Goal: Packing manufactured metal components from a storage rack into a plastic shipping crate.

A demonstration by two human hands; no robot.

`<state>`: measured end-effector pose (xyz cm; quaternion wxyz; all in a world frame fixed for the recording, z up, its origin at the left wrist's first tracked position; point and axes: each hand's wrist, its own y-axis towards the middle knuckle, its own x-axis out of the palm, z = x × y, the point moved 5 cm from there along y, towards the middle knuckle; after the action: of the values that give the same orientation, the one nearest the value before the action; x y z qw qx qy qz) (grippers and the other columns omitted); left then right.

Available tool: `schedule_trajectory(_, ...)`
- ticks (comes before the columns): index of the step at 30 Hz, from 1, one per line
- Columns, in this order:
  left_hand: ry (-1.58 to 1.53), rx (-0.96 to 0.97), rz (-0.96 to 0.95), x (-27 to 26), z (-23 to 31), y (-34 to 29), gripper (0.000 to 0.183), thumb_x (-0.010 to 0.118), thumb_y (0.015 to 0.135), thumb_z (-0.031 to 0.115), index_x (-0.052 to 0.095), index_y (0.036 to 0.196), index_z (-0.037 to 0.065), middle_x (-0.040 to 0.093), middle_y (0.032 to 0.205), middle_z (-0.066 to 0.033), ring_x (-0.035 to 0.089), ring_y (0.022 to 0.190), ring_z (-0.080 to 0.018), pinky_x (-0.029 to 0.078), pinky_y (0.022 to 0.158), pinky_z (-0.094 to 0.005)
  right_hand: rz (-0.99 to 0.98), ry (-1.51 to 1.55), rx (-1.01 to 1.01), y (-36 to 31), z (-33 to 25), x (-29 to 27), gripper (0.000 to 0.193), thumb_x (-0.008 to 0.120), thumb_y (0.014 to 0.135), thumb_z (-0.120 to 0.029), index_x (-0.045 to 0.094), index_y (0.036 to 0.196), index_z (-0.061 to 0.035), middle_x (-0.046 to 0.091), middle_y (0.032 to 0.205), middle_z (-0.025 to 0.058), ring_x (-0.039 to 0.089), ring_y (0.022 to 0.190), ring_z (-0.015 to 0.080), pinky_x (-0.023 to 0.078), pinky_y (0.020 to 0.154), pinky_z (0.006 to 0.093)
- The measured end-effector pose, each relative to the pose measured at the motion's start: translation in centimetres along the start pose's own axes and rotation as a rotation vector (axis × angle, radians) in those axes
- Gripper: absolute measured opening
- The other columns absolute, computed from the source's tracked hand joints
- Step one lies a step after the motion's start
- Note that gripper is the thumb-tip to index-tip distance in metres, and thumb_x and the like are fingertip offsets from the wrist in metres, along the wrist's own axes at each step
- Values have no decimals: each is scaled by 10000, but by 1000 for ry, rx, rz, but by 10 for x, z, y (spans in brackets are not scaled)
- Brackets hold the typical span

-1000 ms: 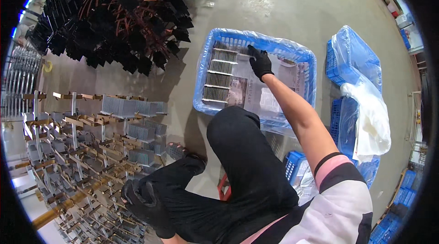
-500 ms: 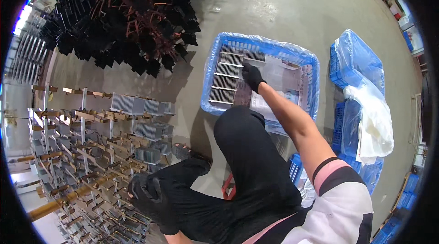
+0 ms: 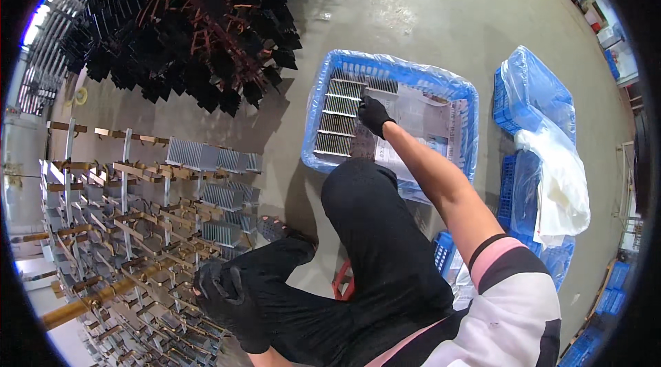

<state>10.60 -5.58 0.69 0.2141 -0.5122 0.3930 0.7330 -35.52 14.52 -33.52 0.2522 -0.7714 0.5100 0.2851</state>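
Note:
My right hand (image 3: 374, 117), in a black glove, reaches into a blue plastic crate (image 3: 472, 126) lined with clear film. Its fingers are closed at the right end of a finned metal heat sink (image 3: 342, 105), the second from the far end of a column along the crate's left side. Nearer me in that column lie another heat sink (image 3: 338, 124) and the nearest heat sink (image 3: 333, 144). One more heat sink (image 3: 382, 85) lies at the far side, right of the column. Black-gloved too, my left hand (image 3: 226, 298) rests by my left knee, fingers apart, with nothing visible in it.
Printed paper (image 3: 420, 116) covers the crate's bottom. On the left stands a rack (image 3: 125, 191) with heat sinks (image 3: 193, 155) hanging from it. Dark finned parts (image 3: 200, 29) hang beyond. More blue crates (image 3: 508, 102) with film and a white bag (image 3: 568, 195) stand at right.
My right hand has shifted slightly left, against the end of the heat sink. The left hand stays where it was. The whole view has moved a little.

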Motion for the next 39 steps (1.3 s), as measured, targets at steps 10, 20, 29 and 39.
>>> schedule_trajectory(10,-19,-55,-16,-4,-1,-3,219,691,866,136,633,1048,28,651,1059,-165,611,1004,-376,469,906,-440,240,-629,-63,-6,-13,-90,519,582,857,-148,528,1370,-195,487,1409,219,555,1170,426,512,891,546)
schedule_trajectory(20,4,11,-7,-1,1,4,267,705,873,241,634,1049,54,646,1047,-132,596,1038,-357,447,922,-470,122,-464,18,15,12,-74,487,420,955,-124,485,1421,-250,395,1479,263,553,1181,445,509,914,556)
schedule_trajectory(29,-268,-90,169,-19,-5,-15,216,714,862,210,640,995,57,656,1024,-145,598,1020,-376,453,926,-456,127,-692,-368,9,5,-87,633,532,850,-127,444,1477,-109,422,1487,241,417,1354,436,323,1133,520)
schedule_trajectory(39,-579,-889,257,-9,-112,-191,224,733,902,210,595,908,33,631,799,-72,620,772,-189,491,735,-331,-182,11,-897,-130,-317,-134,358,666,920,-152,623,1255,-33,645,1236,195,638,1106,335,509,930,385)
